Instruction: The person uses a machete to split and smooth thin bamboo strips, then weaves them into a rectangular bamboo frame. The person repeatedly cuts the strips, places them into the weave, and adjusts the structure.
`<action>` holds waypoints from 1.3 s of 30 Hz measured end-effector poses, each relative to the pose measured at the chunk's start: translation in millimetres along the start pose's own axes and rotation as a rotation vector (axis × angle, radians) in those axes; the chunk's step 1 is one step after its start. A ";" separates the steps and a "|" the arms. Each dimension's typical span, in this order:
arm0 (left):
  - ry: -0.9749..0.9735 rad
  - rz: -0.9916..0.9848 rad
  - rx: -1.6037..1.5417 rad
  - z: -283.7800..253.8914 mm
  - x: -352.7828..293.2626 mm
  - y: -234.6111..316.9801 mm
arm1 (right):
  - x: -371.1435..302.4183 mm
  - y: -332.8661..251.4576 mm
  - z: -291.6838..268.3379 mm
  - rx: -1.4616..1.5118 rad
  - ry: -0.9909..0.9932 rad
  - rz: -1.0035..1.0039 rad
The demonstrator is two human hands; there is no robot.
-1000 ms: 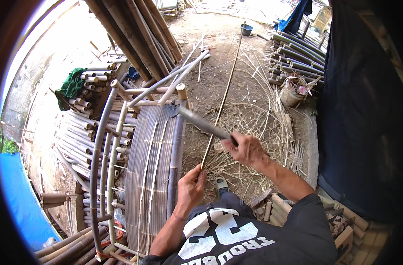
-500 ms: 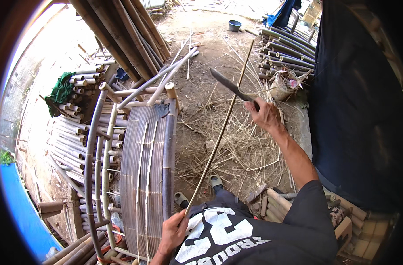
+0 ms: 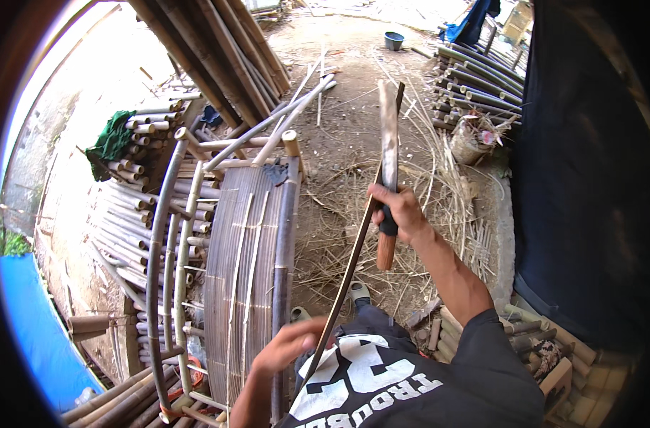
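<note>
My right hand [image 3: 405,214] grips a large knife [image 3: 389,143] with a wooden handle; its blade points up and away from me. A long, thin bamboo strip [image 3: 352,260] slants from beyond the blade down to my shirt, passing by my right thumb. Whether that thumb also presses on the strip, I cannot tell. Near the strip's lower part is my left hand [image 3: 289,347], slightly blurred, with its fingers stretched out toward the strip. It does not wrap round the strip; whether the fingertips touch it is unclear.
Left of me stands a bamboo bench [image 3: 221,242] with two pale strips [image 3: 241,250] and a dark rag [image 3: 275,173] on it. Shavings [image 3: 353,242] litter the ground ahead. Cut bamboo poles [image 3: 474,85] are stacked at far right, near a black sheet [image 3: 589,178]. A bucket [image 3: 393,41] stands far ahead.
The knife has swung from pointing left to nearly upright, and my right hand has come closer to the strip. My left hand has loosened from the strip, whose dark side now shows.
</note>
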State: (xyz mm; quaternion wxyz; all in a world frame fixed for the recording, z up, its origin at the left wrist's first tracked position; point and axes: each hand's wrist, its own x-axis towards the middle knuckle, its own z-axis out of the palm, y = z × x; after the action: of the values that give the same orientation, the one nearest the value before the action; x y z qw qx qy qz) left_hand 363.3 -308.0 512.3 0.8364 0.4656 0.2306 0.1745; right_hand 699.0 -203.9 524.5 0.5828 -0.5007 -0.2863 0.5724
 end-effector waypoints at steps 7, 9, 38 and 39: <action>0.405 0.025 -0.137 14.7 100.2 39.0 | -30.7 9.5 14.6 -1.190 -0.090 -0.479; 0.578 0.089 0.085 17.5 97.8 35.9 | -35.3 16.4 7.7 -1.423 -0.173 -0.796; 0.668 -0.079 0.327 64.6 6.9 -14.4 | 59.0 -38.4 -132.7 -1.668 0.044 -0.485; 0.688 -0.137 0.332 66.8 -1.4 -20.3 | 69.5 -41.5 -149.9 -1.678 0.061 -0.385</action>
State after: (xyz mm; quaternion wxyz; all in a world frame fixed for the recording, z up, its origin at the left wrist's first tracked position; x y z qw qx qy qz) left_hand 400.4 -365.6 525.9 0.6330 0.4925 0.5534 0.2246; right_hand 863.3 -169.4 495.5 0.1142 -0.7238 -0.6788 0.0490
